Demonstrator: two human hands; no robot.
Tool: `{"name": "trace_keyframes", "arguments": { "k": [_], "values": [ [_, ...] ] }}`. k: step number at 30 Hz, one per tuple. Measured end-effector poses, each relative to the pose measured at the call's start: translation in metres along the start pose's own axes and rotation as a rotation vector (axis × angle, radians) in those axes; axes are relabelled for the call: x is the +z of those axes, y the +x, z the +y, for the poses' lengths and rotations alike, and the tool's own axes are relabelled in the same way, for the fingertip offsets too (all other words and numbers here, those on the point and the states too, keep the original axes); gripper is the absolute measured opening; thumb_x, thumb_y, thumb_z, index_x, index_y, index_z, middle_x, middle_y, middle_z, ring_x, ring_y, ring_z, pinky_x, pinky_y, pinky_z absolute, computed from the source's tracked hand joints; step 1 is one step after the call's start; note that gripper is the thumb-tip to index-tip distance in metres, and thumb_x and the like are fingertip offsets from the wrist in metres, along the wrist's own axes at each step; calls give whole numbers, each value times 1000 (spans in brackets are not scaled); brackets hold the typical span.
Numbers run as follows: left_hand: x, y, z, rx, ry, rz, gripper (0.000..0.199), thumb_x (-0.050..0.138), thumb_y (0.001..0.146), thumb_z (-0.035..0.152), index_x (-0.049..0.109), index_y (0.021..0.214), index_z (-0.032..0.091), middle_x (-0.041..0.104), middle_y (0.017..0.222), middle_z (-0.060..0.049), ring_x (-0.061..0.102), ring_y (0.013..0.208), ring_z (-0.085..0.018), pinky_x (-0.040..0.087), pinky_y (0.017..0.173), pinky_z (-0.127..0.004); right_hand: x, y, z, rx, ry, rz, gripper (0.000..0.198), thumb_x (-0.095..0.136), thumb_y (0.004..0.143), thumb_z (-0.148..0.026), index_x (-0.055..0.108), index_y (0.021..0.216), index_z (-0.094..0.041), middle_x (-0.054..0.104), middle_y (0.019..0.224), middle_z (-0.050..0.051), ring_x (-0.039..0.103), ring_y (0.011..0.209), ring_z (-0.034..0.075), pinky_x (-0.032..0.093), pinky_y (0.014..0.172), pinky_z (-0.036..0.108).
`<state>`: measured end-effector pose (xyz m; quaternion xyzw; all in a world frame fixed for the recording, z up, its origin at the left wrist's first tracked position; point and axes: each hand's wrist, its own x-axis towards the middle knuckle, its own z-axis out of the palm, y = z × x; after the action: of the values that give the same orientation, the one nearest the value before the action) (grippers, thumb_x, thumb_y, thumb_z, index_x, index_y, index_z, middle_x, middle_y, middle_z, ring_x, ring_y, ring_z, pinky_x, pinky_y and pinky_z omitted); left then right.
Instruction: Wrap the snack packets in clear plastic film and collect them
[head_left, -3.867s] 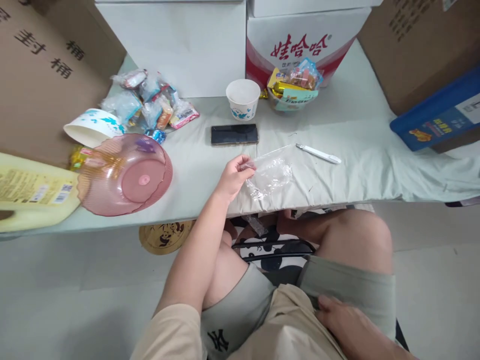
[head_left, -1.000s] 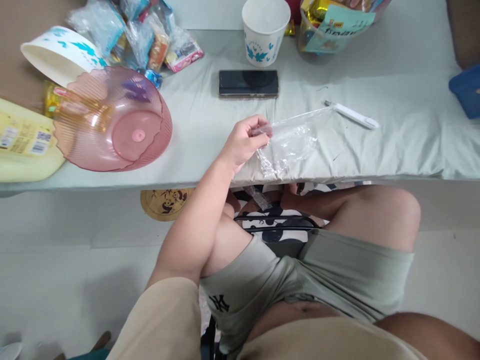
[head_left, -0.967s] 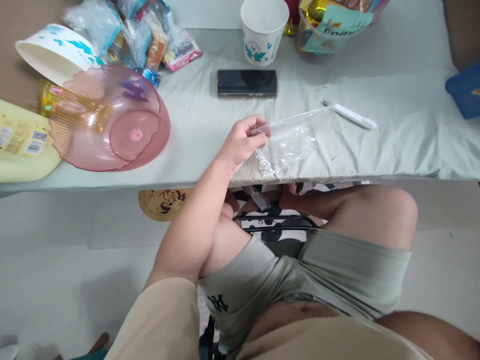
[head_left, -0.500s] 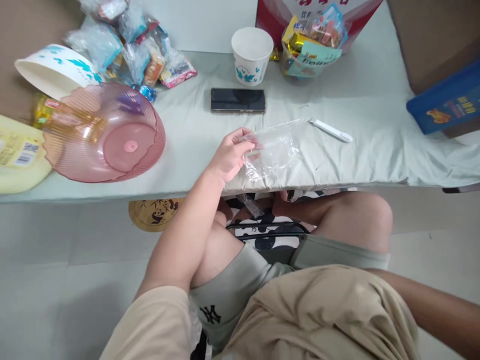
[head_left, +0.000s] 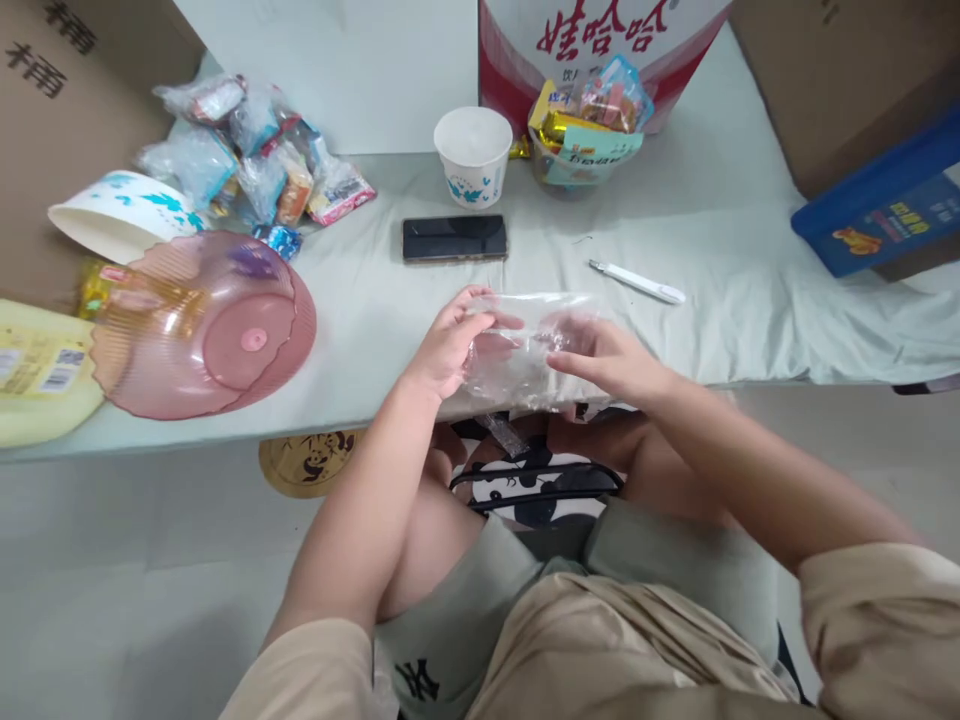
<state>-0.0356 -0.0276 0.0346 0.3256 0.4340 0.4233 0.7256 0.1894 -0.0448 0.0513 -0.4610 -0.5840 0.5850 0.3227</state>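
A clear plastic bag (head_left: 517, 365) is stretched between my two hands at the front edge of the cloth-covered table (head_left: 360, 330). My left hand (head_left: 452, 345) grips its left side, thumb on top and fingers behind the film. On the right side, my right hand (head_left: 600, 352) has its thumb in front and its fingers behind the plastic. Nothing shows inside the bag. Just beyond my hands lie a black phone (head_left: 454, 238) and a white pen-like cutter (head_left: 637, 282).
Left are a pink plastic bowl (head_left: 255, 340), a tipped paper bowl (head_left: 120, 212), a yellow container (head_left: 45, 375) and bagged snacks (head_left: 262, 150). Behind the phone stand a paper cup (head_left: 474, 155) and a snack-filled tub (head_left: 585, 150). A blue box (head_left: 877, 220) sits right.
My right hand has come up from beside my body and taken the bag's right side. The bag has drawn in closer between both hands. The view has tilted slightly upward.
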Motion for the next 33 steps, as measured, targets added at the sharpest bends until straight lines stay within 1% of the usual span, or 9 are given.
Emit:
{"name": "trace_keyframes", "arguments": {
  "k": [4,7,11,16,19,23,27,30,33],
  "values": [
    [-6,8,3,-31,-106,7,48,85,72,35,61,112,22,79,99,-2,78,90,-22,62,81,-34,10,30,1,60,127,88,40,80,77,-57,63,80,-21,68,70,1,63,62,16,55,63,31],
    [-9,14,2,-89,67,-11,39,87,69,38,67,96,18,77,82,-4,76,75,-20,61,70,-32,3,34,9,35,85,211,40,79,79,-57,60,74,-22,58,58,-2,51,51,12,42,48,26],
    [-4,24,5,-26,235,20,35,80,77,39,68,104,21,65,58,4,67,55,-16,58,58,-28,-12,33,21,28,190,292,34,75,83,-56,63,88,-24,46,50,-8,36,42,10,28,41,24],
    [8,43,15,3,54,63,27,80,67,36,69,85,19,61,57,5,59,48,-11,48,47,-22,-34,34,30,21,500,255,21,70,77,-45,63,84,-26,57,63,-3,51,51,14,42,49,28],
    [14,54,17,5,20,13,33,72,69,49,66,69,17,60,59,0,56,51,-11,44,48,-23,-45,33,33,-1,507,149,39,56,80,-60,58,67,-23,59,69,4,57,60,18,48,55,34],
    [19,59,9,32,189,-3,30,74,74,46,65,76,17,61,71,0,53,58,-9,41,53,-22,-48,29,36,52,355,332,38,74,76,-51,51,95,-27,60,81,-2,55,60,14,45,53,29],
    [22,59,2,47,202,0,48,83,67,26,58,109,24,64,84,5,57,66,-9,44,64,-22,-44,27,35,105,359,404,77,84,68,-37,36,128,-33,61,83,-6,57,64,15,49,60,30],
    [24,58,0,132,195,124,57,82,66,26,53,115,27,66,99,2,63,79,-11,50,76,-25,-42,27,33,65,385,516,48,80,70,-37,51,108,-28,56,75,-6,51,62,13,46,64,30],
    [29,55,-2,325,261,343,37,81,70,30,57,98,26,64,95,1,60,83,-13,50,78,-28,-41,24,27,-69,209,689,23,73,76,-33,53,80,-25,58,81,-2,54,71,14,47,73,32]
  ]
}}
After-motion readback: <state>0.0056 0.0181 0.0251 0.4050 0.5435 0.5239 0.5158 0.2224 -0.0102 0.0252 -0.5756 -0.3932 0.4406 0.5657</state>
